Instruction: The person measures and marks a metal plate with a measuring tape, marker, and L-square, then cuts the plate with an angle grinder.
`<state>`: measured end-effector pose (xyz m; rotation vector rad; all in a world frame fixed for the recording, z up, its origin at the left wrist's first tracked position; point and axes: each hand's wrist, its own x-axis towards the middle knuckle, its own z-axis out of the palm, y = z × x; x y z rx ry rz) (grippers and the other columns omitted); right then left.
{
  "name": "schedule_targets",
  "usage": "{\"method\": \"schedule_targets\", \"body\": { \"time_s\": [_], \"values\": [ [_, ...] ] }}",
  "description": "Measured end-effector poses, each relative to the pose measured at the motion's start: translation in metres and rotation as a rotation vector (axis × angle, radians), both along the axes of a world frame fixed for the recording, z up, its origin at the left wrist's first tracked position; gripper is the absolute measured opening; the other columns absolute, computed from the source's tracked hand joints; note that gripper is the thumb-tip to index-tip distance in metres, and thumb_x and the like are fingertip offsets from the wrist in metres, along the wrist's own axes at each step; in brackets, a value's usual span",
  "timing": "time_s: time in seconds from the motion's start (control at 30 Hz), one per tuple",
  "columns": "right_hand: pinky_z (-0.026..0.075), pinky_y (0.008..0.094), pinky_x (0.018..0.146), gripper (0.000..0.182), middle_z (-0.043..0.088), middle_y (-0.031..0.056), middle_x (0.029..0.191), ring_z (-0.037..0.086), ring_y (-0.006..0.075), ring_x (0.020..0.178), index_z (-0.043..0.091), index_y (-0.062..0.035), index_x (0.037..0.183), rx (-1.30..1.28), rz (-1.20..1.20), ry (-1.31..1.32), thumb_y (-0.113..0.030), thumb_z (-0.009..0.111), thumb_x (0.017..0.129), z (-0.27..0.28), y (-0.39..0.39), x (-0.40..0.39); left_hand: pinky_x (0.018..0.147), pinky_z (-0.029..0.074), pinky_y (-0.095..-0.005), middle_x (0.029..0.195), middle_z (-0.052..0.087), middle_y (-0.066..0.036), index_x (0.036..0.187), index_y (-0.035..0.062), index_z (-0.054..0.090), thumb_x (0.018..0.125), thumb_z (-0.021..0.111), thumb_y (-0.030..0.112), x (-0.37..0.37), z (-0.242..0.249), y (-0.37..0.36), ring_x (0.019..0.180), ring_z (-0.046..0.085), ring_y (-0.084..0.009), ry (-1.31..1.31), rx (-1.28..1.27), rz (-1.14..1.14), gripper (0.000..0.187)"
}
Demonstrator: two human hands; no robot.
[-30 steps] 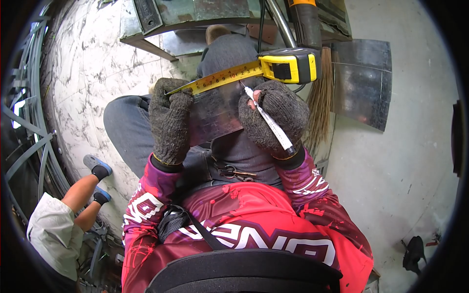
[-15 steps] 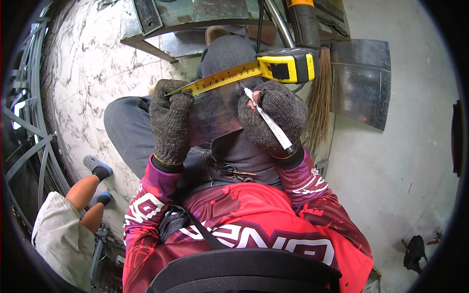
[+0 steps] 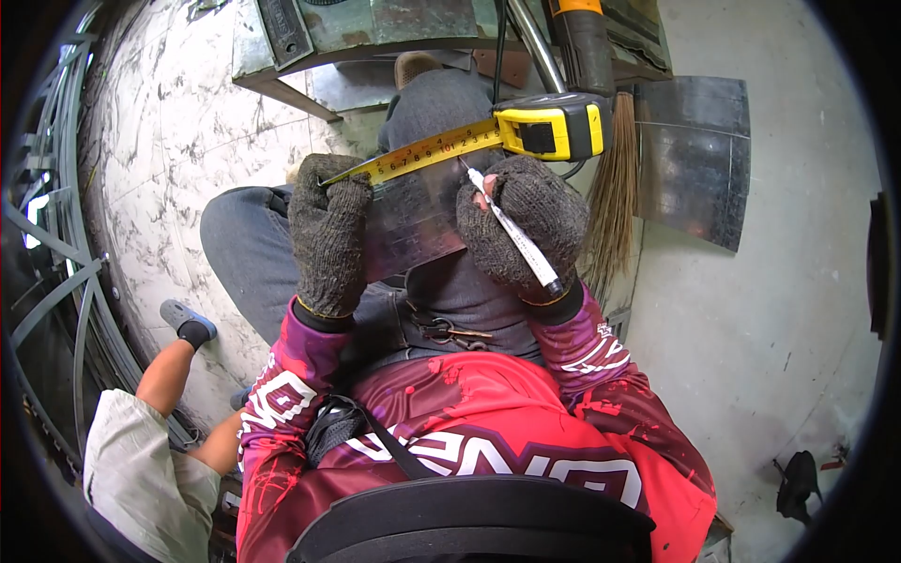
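My left hand [image 3: 330, 235], in a dark knitted glove, grips the left edge of a shiny metal sheet [image 3: 413, 220] and the end of the yellow tape blade. The extended blade crosses the sheet's upper edge to the yellow and black tape measure [image 3: 549, 128] at the right. In my gloved right hand [image 3: 526, 220] is a white marker pen [image 3: 521, 239], its thin tip pointing up at the sheet near the blade. Bare fingertips show through this glove. The sheet lies above my jeans-covered legs.
A metal workbench [image 3: 385, 23] runs along the top, with an orange and black tool [image 3: 584, 42] at its right. Below that are a broom [image 3: 615, 197] and a dark metal sheet [image 3: 693, 159]. Metal strips [image 3: 80, 235] and another person's legs [image 3: 167, 375] are at the left.
The other person's legs have shifted, one of them moving right towards my left sleeve. My hands, the pen, the tape and the sheet look almost unmoved.
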<state>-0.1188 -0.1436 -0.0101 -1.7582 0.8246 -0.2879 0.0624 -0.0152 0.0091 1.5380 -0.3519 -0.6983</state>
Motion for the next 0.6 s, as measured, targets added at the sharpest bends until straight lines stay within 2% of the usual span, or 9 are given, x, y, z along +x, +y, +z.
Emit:
{"method": "schedule_targets", "body": {
  "time_s": [0.03,0.1,0.13,0.2,0.23,0.3,0.4,0.53,0.6],
  "values": [
    [0.051,0.0374,0.091,0.028,0.066,0.0037,0.103,0.064,0.0259,0.099,0.066,-0.0114,0.112,0.0,0.0,0.0,-0.02,0.075,0.087,0.002,-0.002,0.001,0.068,0.04,-0.0213,0.085,0.056,0.004,0.101,0.0056,0.062,0.092,0.064,0.01,0.0,0.002,0.0,0.075,0.044,-0.0042,0.019,-0.005,0.0,0.01],
    [0.051,0.0356,0.094,0.024,0.064,0.004,0.104,0.063,0.022,0.1,0.063,-0.0083,0.115,0.841,-0.051,-0.635,-0.017,0.069,0.093,0.003,-0.005,0.002,0.067,0.04,-0.0211,0.084,0.056,0.004,0.101,0.0059,0.062,0.092,0.065,0.011,-0.001,0.003,-0.001,0.074,0.044,-0.0039,0.038,-0.01,-0.001,0.01],
    [0.051,0.0356,0.094,0.024,0.064,0.004,0.104,0.063,0.022,0.1,0.063,-0.0083,0.115,0.841,-0.051,-0.635,-0.017,0.069,0.093,0.001,-0.006,0.001,0.067,0.04,-0.0211,0.084,0.056,0.005,0.101,0.0061,0.062,0.093,0.065,0.011,-0.001,0.003,-0.001,0.075,0.044,-0.0036,0.056,-0.02,0.001,0.01],
    [0.05,0.0335,0.097,0.022,0.061,0.0068,0.109,0.06,0.019,0.103,0.058,-0.0039,0.12,0.003,0.149,-0.264,-0.014,0.06,0.1,-0.003,-0.005,0.0,0.067,0.039,-0.021,0.084,0.056,0.005,0.101,0.0063,0.062,0.093,0.065,0.012,-0.001,0.003,-0.001,0.075,0.044,-0.0034,0.072,-0.029,0.003,0.011],
    [0.05,0.0335,0.097,0.022,0.061,0.0068,0.109,0.06,0.019,0.103,0.058,-0.0039,0.12,0.002,0.148,-0.265,-0.014,0.06,0.1,-0.004,-0.005,0.0,0.067,0.04,-0.0212,0.084,0.056,0.005,0.101,0.006,0.062,0.093,0.065,0.012,-0.001,0.003,0.0,0.075,0.044,-0.0037,0.067,-0.021,0.002,0.011],
    [0.049,0.0324,0.099,0.023,0.059,0.0099,0.112,0.057,0.0184,0.106,0.055,-0.0016,0.122,1.215,0.011,-0.943,-0.014,0.055,0.104,-0.001,-0.005,0.004,0.068,0.04,-0.0213,0.084,0.056,0.005,0.101,0.0058,0.062,0.093,0.065,0.012,-0.001,0.004,-0.001,0.075,0.045,-0.004,0.06,-0.013,-0.001,0.011],
    [0.049,0.0333,0.099,0.024,0.058,0.0113,0.114,0.056,0.0203,0.108,0.054,-0.0012,0.123,1.095,0.014,-0.885,-0.015,0.054,0.104,-0.003,-0.002,0.0,0.069,0.04,-0.022,0.085,0.056,0.004,0.1,0.0052,0.062,0.093,0.066,0.013,0.0,0.001,0.0,0.076,0.045,-0.0047,-0.001,0.0,-0.006,0.011],
    [0.049,0.0335,0.1,0.024,0.058,0.0112,0.113,0.056,0.0204,0.107,0.053,-0.0012,0.123,1.094,0.019,-0.927,-0.015,0.053,0.104,-0.001,-0.002,0.002,0.07,0.041,-0.0229,0.085,0.057,0.003,0.1,0.0045,0.062,0.093,0.066,0.013,0.0,0.002,-0.001,0.077,0.046,-0.0055,0.032,-0.006,-0.003,0.012],
    [0.049,0.034,0.102,0.025,0.058,0.0122,0.115,0.057,0.021,0.108,0.053,-0.0006,0.126,0.734,0.042,-0.757,-0.015,0.052,0.105,-0.007,0.0,-0.001,0.071,0.041,-0.023,0.086,0.057,0.003,0.1,0.0044,0.062,0.093,0.066,0.014,0.0,0.0,0.0,0.077,0.046,-0.0056,0.037,-0.01,0.001,0.012]
  ]
}}
